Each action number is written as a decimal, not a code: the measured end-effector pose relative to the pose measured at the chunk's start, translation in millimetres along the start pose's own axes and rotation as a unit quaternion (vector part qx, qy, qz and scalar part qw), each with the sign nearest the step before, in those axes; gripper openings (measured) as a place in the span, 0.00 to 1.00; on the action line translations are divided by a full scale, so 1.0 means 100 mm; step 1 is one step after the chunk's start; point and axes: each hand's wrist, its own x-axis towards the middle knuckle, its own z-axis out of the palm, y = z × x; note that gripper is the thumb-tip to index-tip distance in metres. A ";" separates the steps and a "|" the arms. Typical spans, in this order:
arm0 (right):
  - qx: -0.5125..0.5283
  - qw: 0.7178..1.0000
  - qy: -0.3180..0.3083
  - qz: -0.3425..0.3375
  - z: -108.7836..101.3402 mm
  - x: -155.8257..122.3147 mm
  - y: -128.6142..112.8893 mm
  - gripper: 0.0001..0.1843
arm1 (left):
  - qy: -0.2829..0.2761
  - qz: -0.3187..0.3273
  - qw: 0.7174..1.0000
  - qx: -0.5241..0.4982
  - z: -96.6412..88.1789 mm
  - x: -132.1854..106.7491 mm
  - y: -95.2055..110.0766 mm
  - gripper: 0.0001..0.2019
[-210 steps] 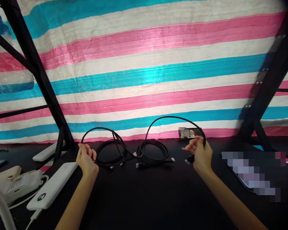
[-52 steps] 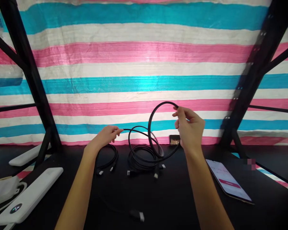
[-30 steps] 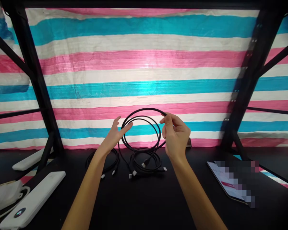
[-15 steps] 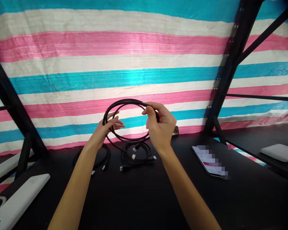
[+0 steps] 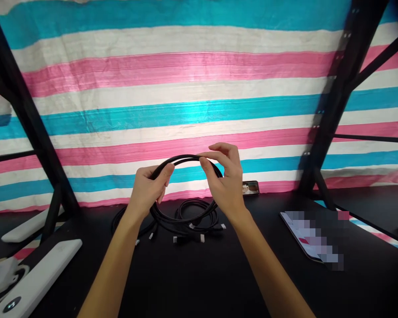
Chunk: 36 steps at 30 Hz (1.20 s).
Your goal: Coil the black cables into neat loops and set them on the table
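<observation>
Left hand [image 5: 148,191] now grips cable coil [image 5: 185,160].

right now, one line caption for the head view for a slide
Both hands, left hand and right hand, hold a coiled black cable above more cables on a black table.

1. The coiled cable [image 5: 185,160] is black, its plug tips seemingly white or silver.
2. The tarpaulin [image 5: 185,88] carries horizontal pink, turquoise and white stripes.
3. The tabletop [image 5: 199,274] and shelf frame [image 5: 23,115] are black.
4. The power bank [image 5: 36,278] is white.
</observation>
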 end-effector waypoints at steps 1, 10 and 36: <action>0.024 0.999 -0.022 0.019 0.00 0.00 0.01 0.06 | 0.011 0.004 1.000 -0.011 0.00 0.00 0.01 0.26; 0.279 0.887 -0.194 0.312 0.04 -0.04 -0.03 0.17 | 0.175 -0.004 0.972 -0.157 -0.05 0.01 0.08 0.29; 0.400 0.863 0.194 0.239 -0.22 0.15 -0.07 0.32 | -0.337 -0.180 0.920 -0.091 0.43 -0.07 -0.38 0.29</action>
